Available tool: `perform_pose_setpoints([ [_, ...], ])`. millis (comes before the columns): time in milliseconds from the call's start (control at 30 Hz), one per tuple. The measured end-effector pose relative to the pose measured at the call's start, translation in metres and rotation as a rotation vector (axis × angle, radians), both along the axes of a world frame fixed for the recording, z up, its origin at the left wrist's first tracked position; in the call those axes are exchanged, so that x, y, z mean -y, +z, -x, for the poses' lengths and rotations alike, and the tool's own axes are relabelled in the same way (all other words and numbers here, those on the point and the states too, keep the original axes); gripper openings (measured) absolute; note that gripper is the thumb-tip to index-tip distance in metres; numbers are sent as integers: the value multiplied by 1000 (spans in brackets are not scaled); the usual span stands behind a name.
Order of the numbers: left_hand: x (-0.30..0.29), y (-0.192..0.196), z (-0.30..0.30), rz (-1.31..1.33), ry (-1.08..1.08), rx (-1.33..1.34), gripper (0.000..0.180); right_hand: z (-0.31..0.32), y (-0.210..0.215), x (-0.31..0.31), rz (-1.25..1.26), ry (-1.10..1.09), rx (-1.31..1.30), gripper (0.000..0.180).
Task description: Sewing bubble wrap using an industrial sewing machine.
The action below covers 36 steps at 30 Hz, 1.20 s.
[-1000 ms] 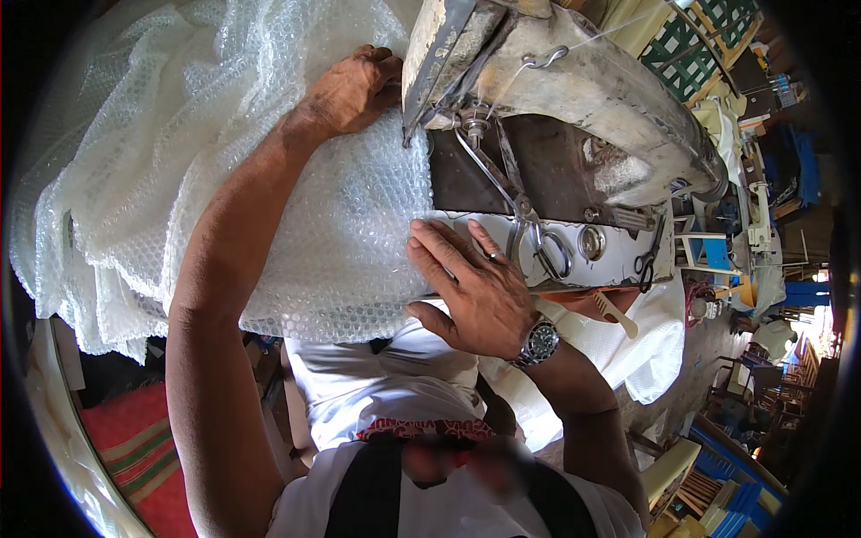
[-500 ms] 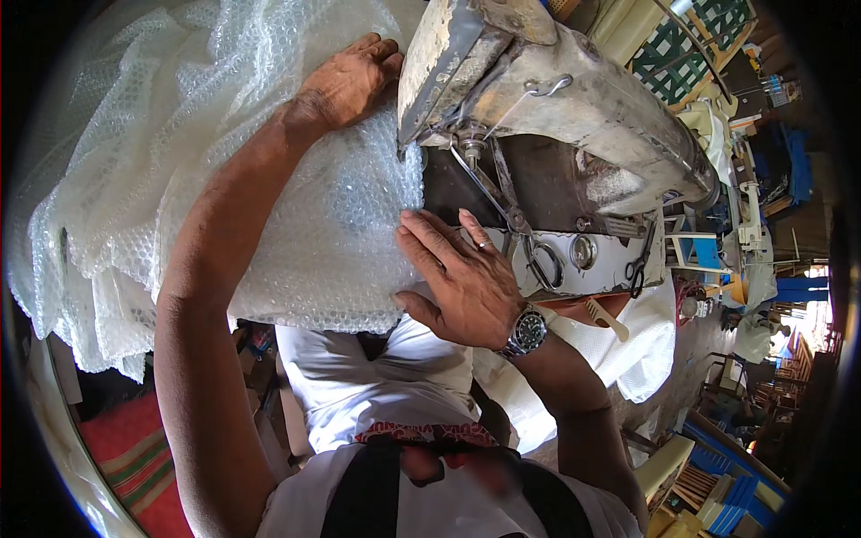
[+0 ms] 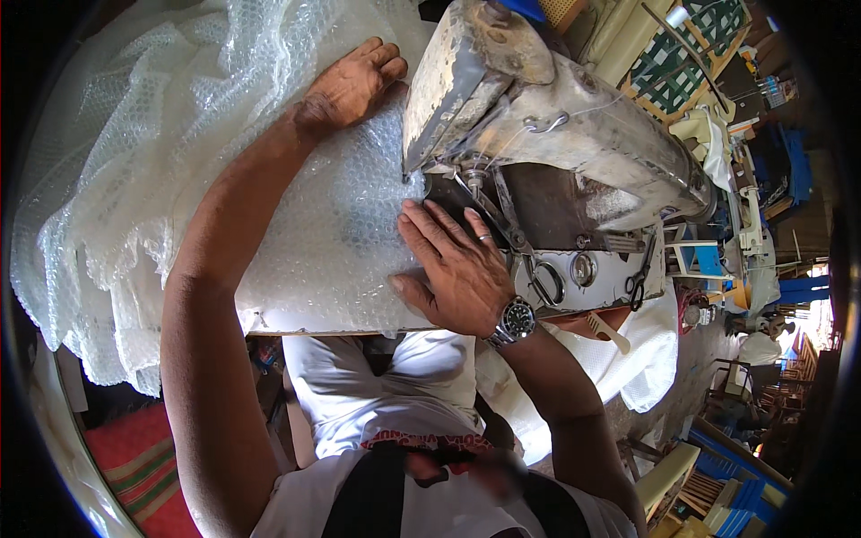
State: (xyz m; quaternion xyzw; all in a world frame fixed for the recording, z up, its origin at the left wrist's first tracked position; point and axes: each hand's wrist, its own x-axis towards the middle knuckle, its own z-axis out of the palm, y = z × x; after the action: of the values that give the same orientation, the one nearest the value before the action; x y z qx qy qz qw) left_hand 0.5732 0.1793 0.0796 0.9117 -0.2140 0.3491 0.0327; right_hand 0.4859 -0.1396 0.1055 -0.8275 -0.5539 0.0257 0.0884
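Observation:
A large sheet of clear bubble wrap [image 3: 332, 242] covers the table on the left and runs along the left side of a worn, paint-chipped sewing machine [image 3: 583, 117]. My left hand [image 3: 357, 82] is on the wrap at the far side, left of the machine's head. Its fingers are curled down and closed on the wrap, their tips hidden. My right hand [image 3: 457, 269], wearing a ring and a wristwatch [image 3: 517, 319], lies flat on the wrap's right edge, just nearer to me than the needle area. Its fingers are stretched out.
Scissors [image 3: 545, 283] lie under the machine's arm beside a round metal piece [image 3: 583, 268]. Black-handled scissors [image 3: 638, 289] rest farther right. A cream-coloured handle [image 3: 610, 334] sticks out below the table edge. White sheeting [image 3: 650, 359] hangs at the right.
The bubble wrap's near edge has shifted away from me, baring a strip of the table's front edge. Both hands keep nearly the same pose on the wrap.

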Motion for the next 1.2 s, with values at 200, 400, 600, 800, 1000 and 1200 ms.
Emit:
perform_pose_setpoints([
  [200, -6, -2, -6, -165, -29, 186, 19, 6, -7, -3, -49, -41, 11, 70],
  [400, 31, 27, 27, -184, 342, -29, 18, 9, -9, 1, -216, -43, -23, 57],
  [600, 86, 50, 125, 94, 385, -193, 21, 4, -15, 8, -318, 27, -4, 51],
  [800, 110, 19, 176, 224, 81, -337, 31, -16, -23, 7, -414, 111, -112, 35],
  [1000, 111, 9, 173, 139, 112, -388, 33, -37, -23, -7, -414, -63, -16, 40],
  [1200, 113, 8, 175, 102, 141, -309, 38, -29, -21, -10, -222, -95, 237, 51],
])
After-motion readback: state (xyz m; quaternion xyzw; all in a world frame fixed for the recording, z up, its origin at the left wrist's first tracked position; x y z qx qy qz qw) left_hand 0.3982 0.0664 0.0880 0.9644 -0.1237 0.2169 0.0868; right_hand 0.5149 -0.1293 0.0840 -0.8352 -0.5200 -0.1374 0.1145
